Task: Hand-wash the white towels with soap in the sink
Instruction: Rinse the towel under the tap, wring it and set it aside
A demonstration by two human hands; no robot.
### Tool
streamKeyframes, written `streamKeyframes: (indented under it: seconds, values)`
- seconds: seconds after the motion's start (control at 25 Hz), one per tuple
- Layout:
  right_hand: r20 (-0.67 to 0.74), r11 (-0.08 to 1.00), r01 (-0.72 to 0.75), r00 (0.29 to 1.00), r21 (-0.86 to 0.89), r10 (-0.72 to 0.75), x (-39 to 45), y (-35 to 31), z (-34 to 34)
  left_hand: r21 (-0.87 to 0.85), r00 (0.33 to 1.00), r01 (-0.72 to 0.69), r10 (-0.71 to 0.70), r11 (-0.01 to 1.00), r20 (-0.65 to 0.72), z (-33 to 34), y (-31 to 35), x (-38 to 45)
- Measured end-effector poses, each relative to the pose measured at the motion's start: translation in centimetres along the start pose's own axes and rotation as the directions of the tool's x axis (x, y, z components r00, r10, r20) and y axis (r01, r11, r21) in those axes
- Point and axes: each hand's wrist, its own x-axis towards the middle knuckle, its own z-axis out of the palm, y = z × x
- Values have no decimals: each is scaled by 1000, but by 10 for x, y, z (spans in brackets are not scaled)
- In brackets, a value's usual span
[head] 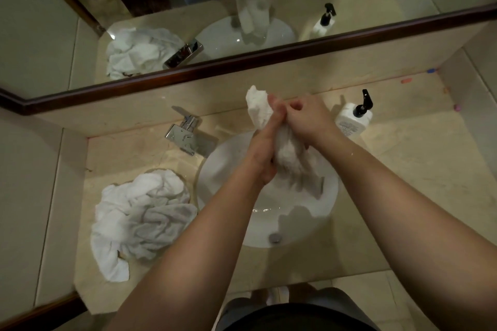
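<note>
While the oval white sink (326,204) sits sunk into the beige marble counter (419,169), it takes up the middle of the view, its drain (275,238) showing at the near end and no standing water that I can make out. To the left of the sink on the counter lies a heap of white towels (139,220), crumpled and loose, apparently waiting their turn or already done; I cannot tell which.

Held above the basin is the white towel (289,154) being worked, bunched into a rope-like wad with one end poking up past the fingers and the other trailing down toward the bowl. It looks soft and limp, and if wet it will likely be heavier than it seems and prone to drip, so gripping it along the bunched middle, as now, seems the sound hold. The left hand (262,148) wraps round the wad from the left side, fingers curled; the right hand (304,118) clasps the upper part, fingers curled over the cloth.

A chrome faucet (185,130) stands behind the sink on the left, and a white soap pump bottle (352,118) on the right.
</note>
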Motion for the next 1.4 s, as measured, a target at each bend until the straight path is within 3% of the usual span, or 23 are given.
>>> streamKeyframes:
  seconds: [0.08,0.16,0.24,0.28,0.44,0.56,0.68,0.84,1.0,1.08,1.2,1.28,1.4]
  values:
    - [81,1000,-18,997,18,17,9,3,-4,-17,1000,-13,13,1000,-4,1,8,6]
    - [232,959,-112,971,262,50,11,7,-6,-21,1000,-5,6,1000,30,0,16,10]
    - [411,809,-280,910,518,52,14,13,-8,-34,998,5,-3,999,70,-2,20,11]
    - [479,752,-347,876,560,48,16,16,-10,-46,998,14,-11,999,66,-2,21,11]
    - [626,709,-445,780,547,6,16,24,-3,-189,999,40,-39,981,10,2,22,11]
    - [691,731,-447,722,516,-46,17,34,1,-323,997,-52,31,945,-70,-5,27,20]
    - [791,745,-529,612,406,3,14,42,-6,-249,977,-160,118,955,-176,-16,29,31]
    - [696,920,-281,718,273,12,8,46,-20,-38,897,-240,207,970,-391,-15,18,37]
    - [592,968,-146,806,205,-4,0,47,-20,40,837,-169,165,985,-521,-9,9,36]
    - [567,981,-117,823,156,8,1,49,-20,-3,886,-133,117,991,-449,-8,7,36]
    - [560,935,-253,825,249,75,10,55,-32,-130,978,-190,177,973,-107,-17,5,34]
    - [648,851,-403,755,337,101,14,59,-41,-94,971,-236,239,967,22,-27,2,37]
    - [778,775,-508,627,375,34,19,61,-43,-77,967,-249,253,965,41,-30,-4,42]
